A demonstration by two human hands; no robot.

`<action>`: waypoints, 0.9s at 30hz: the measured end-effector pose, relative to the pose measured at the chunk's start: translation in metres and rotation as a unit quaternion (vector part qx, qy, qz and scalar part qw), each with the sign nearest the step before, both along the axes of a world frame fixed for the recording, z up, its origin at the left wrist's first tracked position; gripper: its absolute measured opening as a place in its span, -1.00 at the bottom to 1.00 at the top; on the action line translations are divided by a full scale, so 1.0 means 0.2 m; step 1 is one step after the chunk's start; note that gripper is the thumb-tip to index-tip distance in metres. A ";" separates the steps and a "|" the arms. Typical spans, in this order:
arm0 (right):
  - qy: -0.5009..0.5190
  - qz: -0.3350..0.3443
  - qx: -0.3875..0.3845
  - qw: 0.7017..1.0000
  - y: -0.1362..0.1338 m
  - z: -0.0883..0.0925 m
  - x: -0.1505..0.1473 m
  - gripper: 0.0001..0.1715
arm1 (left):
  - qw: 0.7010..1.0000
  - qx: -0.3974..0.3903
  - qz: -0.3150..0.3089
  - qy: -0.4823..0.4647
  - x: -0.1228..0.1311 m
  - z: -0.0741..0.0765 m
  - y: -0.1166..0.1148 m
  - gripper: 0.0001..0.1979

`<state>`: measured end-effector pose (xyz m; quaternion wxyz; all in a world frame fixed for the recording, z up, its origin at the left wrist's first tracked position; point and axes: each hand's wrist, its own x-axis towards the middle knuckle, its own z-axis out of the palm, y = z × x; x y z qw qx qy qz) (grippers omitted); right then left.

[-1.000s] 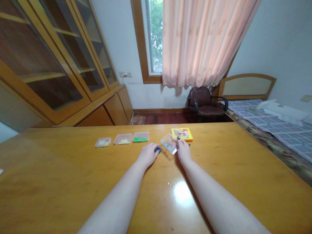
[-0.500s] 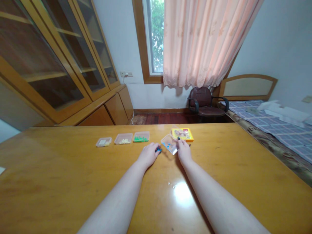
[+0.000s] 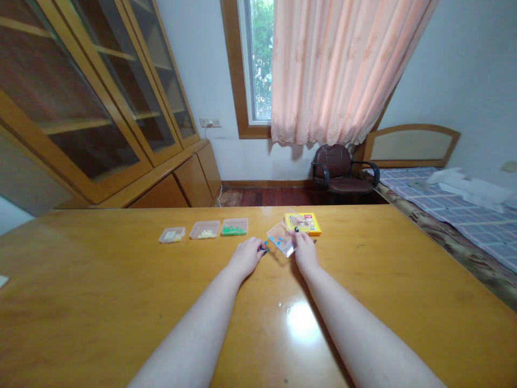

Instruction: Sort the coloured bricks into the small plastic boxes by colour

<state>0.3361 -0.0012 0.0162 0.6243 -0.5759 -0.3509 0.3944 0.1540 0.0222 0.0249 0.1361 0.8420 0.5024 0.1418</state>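
Observation:
My left hand [image 3: 247, 255] is closed over small blue pieces [image 3: 263, 248] just above the table, their exact kind too small to make out. My right hand [image 3: 306, 252] grips the near right side of a clear plastic box [image 3: 287, 247], which is tilted toward my left hand. Some blue pieces [image 3: 279, 242] lie inside this box. Its lid seems to be raised at the back, partly in front of a yellow box [image 3: 313, 223] with printing on it. A dark round spot shows at my right thumb.
Left of my hands stand a clear box with green pieces [image 3: 234, 230], one with cream pieces [image 3: 205, 231] and a smaller box with pale contents [image 3: 172, 235]. They rest on the wooden table [image 3: 121, 302]. Beyond its far edge is a brown chair [image 3: 333, 164].
Fewer blue pieces show at my left fingertips, and the fingers have shifted slightly. The right hand and the clear box have barely moved.

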 end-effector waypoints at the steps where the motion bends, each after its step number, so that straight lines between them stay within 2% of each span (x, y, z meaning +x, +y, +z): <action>1: -0.001 0.003 0.000 1.000 0.00 0.00 0.00 -0.63 | 1.000 0.001 0.002 -0.001 0.00 0.00 0.00 -0.91; 7: -0.008 0.001 -0.003 1.000 -0.01 0.02 0.00 -0.64 | 0.999 0.020 0.023 -0.031 0.01 0.00 0.00 -0.91; 12: -0.008 0.006 0.004 1.000 -0.01 0.01 -0.01 -0.66 | 0.988 0.087 0.060 -0.116 0.00 0.05 -0.01 -0.87; 15: -0.034 0.046 0.015 0.998 -0.01 0.00 -0.01 -0.69 | 0.982 0.125 0.034 -0.136 0.01 0.08 -0.04 -0.87; 19: -0.066 0.083 0.028 0.994 -0.01 -0.01 -0.02 -0.69 | 0.986 0.122 -0.012 -0.112 0.02 0.09 -0.06 -0.81; 23: -0.027 0.057 0.021 0.998 -0.01 0.00 -0.01 -0.62 | 0.985 0.121 0.062 -0.108 0.00 0.07 -0.03 -0.78; 27: -0.011 0.036 0.007 0.999 -0.01 0.00 -0.01 -0.60 | 0.985 0.091 0.137 -0.047 -0.03 0.04 0.00 -0.83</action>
